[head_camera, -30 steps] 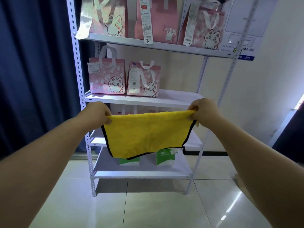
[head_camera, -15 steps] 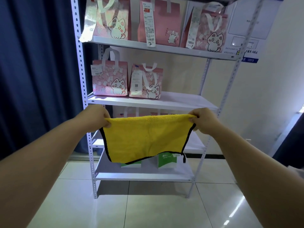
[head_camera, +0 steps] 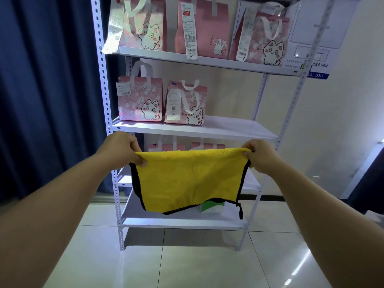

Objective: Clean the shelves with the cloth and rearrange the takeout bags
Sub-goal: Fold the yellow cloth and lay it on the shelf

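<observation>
You face a dark blue pleated curtain [head_camera: 45, 90] on the left and a cream wall [head_camera: 239, 96] on the right. Glossy pale floor tiles [head_camera: 187, 262] below catch streaks of light. Between curtain and wall stands a white metal shelving rack [head_camera: 103, 100] with perforated uprights and flat white boards. Its upper board [head_camera: 249, 66] carries three pink takeout bags [head_camera: 204, 28] printed with white cats, with long paper receipts hanging off them. The middle board [head_camera: 228, 126] holds two more cat-print bags [head_camera: 140, 100] side by side at its left end. More pink shows on the board below, mostly hidden.

Your yellow plush cloth [head_camera: 187, 179] with black edging hangs in the air before the rack, spread flat. Your hands are wide apart: your left hand [head_camera: 122, 148] pinches its top left corner and your right hand [head_camera: 259, 155] pinches the top right. A green-and-white carton [head_camera: 212, 206] peeks out under the cloth on the lowest board. A white notice [head_camera: 318, 38] with a blue strip is fixed to the wall.
</observation>
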Available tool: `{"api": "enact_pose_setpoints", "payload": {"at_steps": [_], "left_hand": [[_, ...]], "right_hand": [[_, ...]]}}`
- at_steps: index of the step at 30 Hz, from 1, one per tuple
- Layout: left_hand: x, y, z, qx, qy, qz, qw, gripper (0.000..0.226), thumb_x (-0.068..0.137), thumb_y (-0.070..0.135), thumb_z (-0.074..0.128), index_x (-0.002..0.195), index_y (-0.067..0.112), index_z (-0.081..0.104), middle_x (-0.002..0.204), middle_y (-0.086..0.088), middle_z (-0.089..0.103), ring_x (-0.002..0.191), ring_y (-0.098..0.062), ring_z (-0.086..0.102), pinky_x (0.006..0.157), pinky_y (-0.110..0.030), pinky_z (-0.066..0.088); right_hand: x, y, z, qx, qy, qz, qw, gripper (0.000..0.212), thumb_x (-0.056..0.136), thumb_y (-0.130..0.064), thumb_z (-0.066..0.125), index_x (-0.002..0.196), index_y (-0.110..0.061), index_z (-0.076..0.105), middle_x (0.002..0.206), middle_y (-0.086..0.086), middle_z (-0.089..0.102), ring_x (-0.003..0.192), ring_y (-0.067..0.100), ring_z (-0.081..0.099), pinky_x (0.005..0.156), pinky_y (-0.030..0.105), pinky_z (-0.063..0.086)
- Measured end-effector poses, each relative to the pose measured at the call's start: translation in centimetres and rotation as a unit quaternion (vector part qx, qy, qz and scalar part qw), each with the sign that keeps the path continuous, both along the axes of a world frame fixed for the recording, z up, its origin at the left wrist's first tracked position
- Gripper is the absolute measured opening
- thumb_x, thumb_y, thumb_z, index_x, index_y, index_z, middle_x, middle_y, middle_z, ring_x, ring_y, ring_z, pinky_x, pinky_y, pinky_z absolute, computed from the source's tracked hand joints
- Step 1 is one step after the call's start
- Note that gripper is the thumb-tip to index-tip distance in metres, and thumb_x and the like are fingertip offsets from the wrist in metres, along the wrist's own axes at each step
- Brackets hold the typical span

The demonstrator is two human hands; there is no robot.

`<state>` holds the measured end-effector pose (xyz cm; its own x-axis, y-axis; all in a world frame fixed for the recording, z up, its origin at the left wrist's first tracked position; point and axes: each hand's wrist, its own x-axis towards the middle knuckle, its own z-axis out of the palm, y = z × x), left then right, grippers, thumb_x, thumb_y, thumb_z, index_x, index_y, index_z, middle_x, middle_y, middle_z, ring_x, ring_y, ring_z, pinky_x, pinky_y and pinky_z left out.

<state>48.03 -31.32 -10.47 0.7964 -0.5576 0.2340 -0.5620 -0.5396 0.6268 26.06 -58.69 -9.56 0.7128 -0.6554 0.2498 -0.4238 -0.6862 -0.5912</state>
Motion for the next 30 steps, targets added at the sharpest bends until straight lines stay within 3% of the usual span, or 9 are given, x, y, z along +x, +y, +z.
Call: {"api": "enact_pose_setpoints", "payload": {"at_steps": [3, 5, 8, 11, 15, 18, 21, 25, 30], "left_hand": [[0.2, 0.7, 0.0, -0.048, 0.092, -0.035, 0.994, 0.024, 0.056, 0.022, 0.088, 0.069, 0.014, 0.070, 0.066, -0.001, 0.071, 0.062, -0.017, 0.069, 0.054, -0.025, 0.055], [0.1, 1.0, -0.3, -0.091, 0.154, -0.043, 0.983, 0.022, 0.061, 0.024, 0.084, 0.076, 0.013, 0.071, 0.068, -0.002, 0.073, 0.061, -0.016, 0.070, 0.050, -0.020, 0.054], [-0.1, 0.8, -1.1, -0.099, 0.179, -0.034, 0.978, 0.014, 0.071, 0.019, 0.078, 0.080, 0.011, 0.071, 0.071, -0.008, 0.073, 0.063, -0.020, 0.071, 0.051, -0.023, 0.055], [-0.3, 0.4, -2.0, -0.039, 0.152, -0.027, 0.987, 0.006, 0.081, 0.016, 0.071, 0.083, 0.011, 0.068, 0.074, -0.010, 0.071, 0.062, -0.022, 0.071, 0.055, -0.027, 0.057], [-0.4, 0.4, -2.7, -0.010, 0.166, -0.012, 0.986, 0.009, 0.087, 0.017, 0.063, 0.084, 0.010, 0.066, 0.077, -0.013, 0.069, 0.064, -0.024, 0.070, 0.053, -0.027, 0.056], [-1.0, 0.0, -3.2, 0.004, 0.189, -0.008, 0.982, 0.016, 0.091, 0.016, 0.058, 0.085, 0.003, 0.066, 0.077, -0.020, 0.068, 0.065, -0.030, 0.070, 0.066, -0.039, 0.059], [-1.8, -0.8, -3.9, 0.028, 0.202, -0.019, 0.979, 0.023, 0.093, 0.015, 0.055, 0.089, -0.006, 0.064, 0.079, -0.026, 0.068, 0.066, -0.031, 0.070, 0.071, -0.041, 0.059], [-2.5, -1.7, -4.6, 0.044, 0.217, -0.034, 0.974, 0.023, 0.093, 0.013, 0.054, 0.079, -0.005, 0.059, 0.072, -0.022, 0.063, 0.060, -0.025, 0.070, 0.059, -0.031, 0.059], [-3.4, -2.4, -5.2, -0.014, 0.214, -0.029, 0.976, 0.011, 0.087, 0.015, 0.064, 0.078, 0.010, 0.066, 0.073, -0.013, 0.067, 0.053, -0.019, 0.068, 0.044, -0.021, 0.052]], "right_hand": [[-0.8, -0.7, -0.3, 0.084, -0.052, -0.006, 0.995, 0.015, 0.091, -0.002, 0.055, 0.102, 0.005, 0.063, 0.078, 0.015, 0.061, 0.065, 0.025, 0.058, 0.059, 0.028, 0.051], [-1.2, -1.0, -0.6, 0.157, -0.076, -0.015, 0.985, 0.017, 0.087, -0.004, 0.062, 0.101, 0.005, 0.065, 0.074, 0.013, 0.061, 0.064, 0.022, 0.060, 0.055, 0.024, 0.054], [-1.1, -0.8, -1.2, 0.208, -0.082, -0.029, 0.974, 0.019, 0.081, -0.003, 0.068, 0.097, 0.007, 0.065, 0.072, 0.013, 0.062, 0.062, 0.021, 0.060, 0.051, 0.021, 0.054], [-0.7, -0.4, -1.8, 0.204, -0.069, -0.038, 0.976, 0.018, 0.077, 0.001, 0.072, 0.094, 0.005, 0.067, 0.069, 0.011, 0.061, 0.058, 0.020, 0.057, 0.052, 0.023, 0.051], [-0.4, -0.2, -2.4, 0.202, -0.040, -0.045, 0.977, 0.017, 0.076, 0.000, 0.073, 0.092, 0.003, 0.068, 0.063, 0.011, 0.059, 0.050, 0.019, 0.052, 0.043, 0.020, 0.048], [0.2, 0.0, -2.9, 0.200, 0.001, -0.072, 0.977, 0.019, 0.074, -0.005, 0.076, 0.091, 0.000, 0.069, 0.067, 0.013, 0.063, 0.052, 0.020, 0.055, 0.053, 0.027, 0.051], [0.8, 0.5, -3.6, 0.190, 0.018, -0.080, 0.978, 0.027, 0.068, -0.005, 0.081, 0.092, 0.000, 0.069, 0.077, 0.020, 0.067, 0.054, 0.024, 0.057, 0.065, 0.037, 0.056], [1.3, 1.2, -4.0, 0.183, 0.039, -0.084, 0.979, 0.034, 0.063, -0.009, 0.085, 0.093, -0.004, 0.069, 0.086, 0.018, 0.069, 0.069, 0.029, 0.065, 0.075, 0.041, 0.057], [1.5, 2.5, -3.8, 0.196, 0.027, -0.058, 0.978, 0.032, 0.064, -0.006, 0.084, 0.092, -0.002, 0.069, 0.079, 0.017, 0.067, 0.055, 0.024, 0.058, 0.064, 0.036, 0.056]]}}
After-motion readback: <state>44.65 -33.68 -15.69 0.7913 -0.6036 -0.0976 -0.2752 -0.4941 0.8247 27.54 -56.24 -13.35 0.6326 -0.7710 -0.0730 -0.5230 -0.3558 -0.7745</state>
